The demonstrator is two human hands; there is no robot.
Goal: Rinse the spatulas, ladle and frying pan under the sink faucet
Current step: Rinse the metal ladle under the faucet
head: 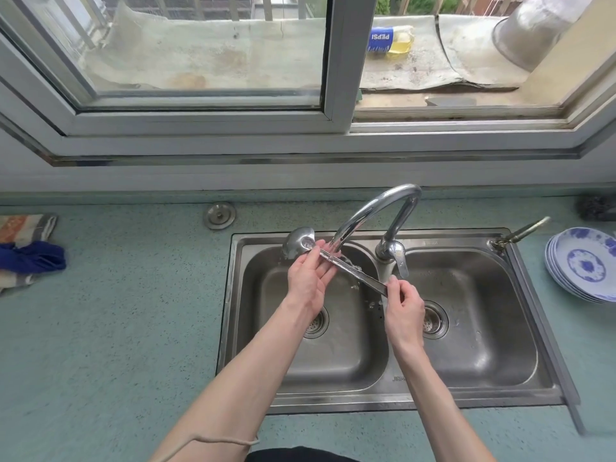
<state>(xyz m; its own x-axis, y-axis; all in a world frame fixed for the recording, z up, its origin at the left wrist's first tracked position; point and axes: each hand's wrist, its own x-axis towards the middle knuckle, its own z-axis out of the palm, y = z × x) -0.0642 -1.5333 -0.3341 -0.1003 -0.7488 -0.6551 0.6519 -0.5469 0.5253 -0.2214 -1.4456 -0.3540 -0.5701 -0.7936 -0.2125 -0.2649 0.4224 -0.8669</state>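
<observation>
Pinching the tail end of the ladle [336,261], the fingers [395,285] of the right hand [405,310] were curled tight on the flat metal handle, above the divider between the two basins. The left hand [308,281] lay open beneath the handle near the bowl, palm up, fingers [316,251] long and nearly straight, cradling the metal rather than gripping it. The ladle stretched slantwise over the left basin, its bowl raised near the back rim of the sink [533,400], its handle passing right under the mouth of the faucet [373,215], where water struck it and splashed down.

I judged the risk lay in that light hold: wet steel, one small pinch and an open palm. A twist of the handle could slip it loose and send it clattering into the basin, or the stream could glance off the bowl and spray the desk [116,328]. Neither spatulas nor frying pan were anywhere I could see.
</observation>
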